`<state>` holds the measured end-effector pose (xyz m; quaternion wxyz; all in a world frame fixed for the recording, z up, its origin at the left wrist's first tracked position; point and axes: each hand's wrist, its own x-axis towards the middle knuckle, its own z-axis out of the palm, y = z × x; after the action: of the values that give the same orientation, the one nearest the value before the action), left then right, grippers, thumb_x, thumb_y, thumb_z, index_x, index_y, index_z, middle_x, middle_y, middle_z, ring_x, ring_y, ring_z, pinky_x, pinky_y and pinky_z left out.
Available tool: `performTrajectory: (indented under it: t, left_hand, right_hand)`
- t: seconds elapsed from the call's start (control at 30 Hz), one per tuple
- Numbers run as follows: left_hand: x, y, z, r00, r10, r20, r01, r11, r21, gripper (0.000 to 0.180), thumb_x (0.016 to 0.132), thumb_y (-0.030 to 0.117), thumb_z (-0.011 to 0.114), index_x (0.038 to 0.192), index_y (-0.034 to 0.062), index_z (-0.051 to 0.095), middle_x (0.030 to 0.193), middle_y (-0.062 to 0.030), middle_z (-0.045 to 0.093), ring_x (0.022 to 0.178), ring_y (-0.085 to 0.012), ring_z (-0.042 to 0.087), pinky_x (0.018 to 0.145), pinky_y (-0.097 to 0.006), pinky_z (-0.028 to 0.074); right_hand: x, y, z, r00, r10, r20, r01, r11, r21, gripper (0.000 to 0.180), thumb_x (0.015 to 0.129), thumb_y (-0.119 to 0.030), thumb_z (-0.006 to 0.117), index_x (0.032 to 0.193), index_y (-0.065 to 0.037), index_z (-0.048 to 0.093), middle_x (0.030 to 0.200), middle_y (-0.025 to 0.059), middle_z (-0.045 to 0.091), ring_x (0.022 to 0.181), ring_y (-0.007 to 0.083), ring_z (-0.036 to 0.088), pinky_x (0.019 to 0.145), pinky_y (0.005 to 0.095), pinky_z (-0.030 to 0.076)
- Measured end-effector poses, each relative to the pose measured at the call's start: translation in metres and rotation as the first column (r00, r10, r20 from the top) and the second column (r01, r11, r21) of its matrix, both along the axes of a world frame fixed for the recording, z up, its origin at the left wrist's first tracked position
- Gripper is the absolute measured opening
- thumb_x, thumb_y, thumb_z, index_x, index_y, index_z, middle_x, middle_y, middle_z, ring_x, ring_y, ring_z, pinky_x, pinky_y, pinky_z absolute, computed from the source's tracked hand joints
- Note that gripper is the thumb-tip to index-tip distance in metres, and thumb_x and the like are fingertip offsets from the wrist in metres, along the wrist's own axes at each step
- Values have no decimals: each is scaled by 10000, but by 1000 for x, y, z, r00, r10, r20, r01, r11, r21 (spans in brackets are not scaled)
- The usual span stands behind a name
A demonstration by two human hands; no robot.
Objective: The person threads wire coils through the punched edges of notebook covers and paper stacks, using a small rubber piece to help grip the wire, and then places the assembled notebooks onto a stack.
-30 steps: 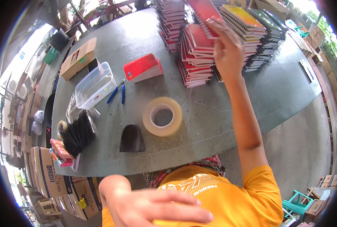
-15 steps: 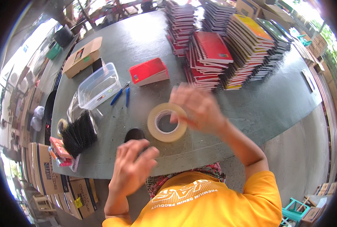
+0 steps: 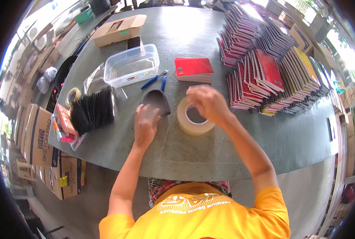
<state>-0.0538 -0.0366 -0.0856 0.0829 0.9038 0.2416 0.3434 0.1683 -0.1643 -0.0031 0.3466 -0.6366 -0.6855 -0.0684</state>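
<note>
A dark, rounded, cup-like object (image 3: 158, 98) stands on the table's near half. My left hand (image 3: 145, 124) closes on its near side, the fingertips slightly blurred. To its right lies a wide roll of clear yellowish tape (image 3: 184, 123), flat on the table with its round core visible. My right hand (image 3: 210, 104) hangs over the roll's far right side. Its fingers are bent together near the far rim; whatever they pinch is too small to make out. Beyond the roll sits a short stack of small red booklets (image 3: 193, 67).
Blue-handled pliers (image 3: 150, 81) lie beside a clear plastic box (image 3: 131, 71). Black binding coils (image 3: 93, 109) and a smaller tape roll (image 3: 72, 96) are at left. An open cardboard box (image 3: 117, 32) stands farther back. Tall stacks of spiral notebooks (image 3: 251, 81) fill the right side.
My left hand has reached forward onto the dark object, which now sits farther from me, nearer the pliers. My right hand's fingers have drawn together by the tape's far rim. The whole view has shifted.
</note>
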Motion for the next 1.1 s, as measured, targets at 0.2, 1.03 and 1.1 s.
performTrajectory:
  t: [0.2, 1.03, 1.1]
  left_hand:
    - [2, -2, 3, 992, 4, 123, -19, 993, 116, 302, 805, 294, 674, 995, 64, 623, 1169, -187, 514, 1085, -361, 477, 890, -456, 383]
    - [59, -44, 37, 897, -312, 313, 434, 756, -490, 245, 754, 71, 712, 997, 63, 680, 920, -89, 650, 888, -212, 570, 797, -330, 459]
    - [48, -39, 49, 910, -372, 182, 414, 838, -356, 310, 760, 100, 714, 1060, 63, 648, 983, -98, 641, 976, -233, 572, 828, -353, 459]
  right_hand:
    - [30, 80, -21, 899, -345, 269, 331, 939, 99, 207, 746, -86, 629, 952, -93, 652, 943, 84, 648, 931, 281, 602, 765, 379, 496]
    - [-42, -51, 34, 966, -250, 62, 246, 967, 61, 313, 804, -237, 617, 1067, -67, 600, 972, 77, 642, 920, 289, 593, 849, 389, 437]
    - [-39, -47, 22, 958, -285, 5, 284, 951, -119, 220, 781, -202, 628, 967, -84, 626, 966, 67, 646, 860, 274, 611, 792, 390, 448]
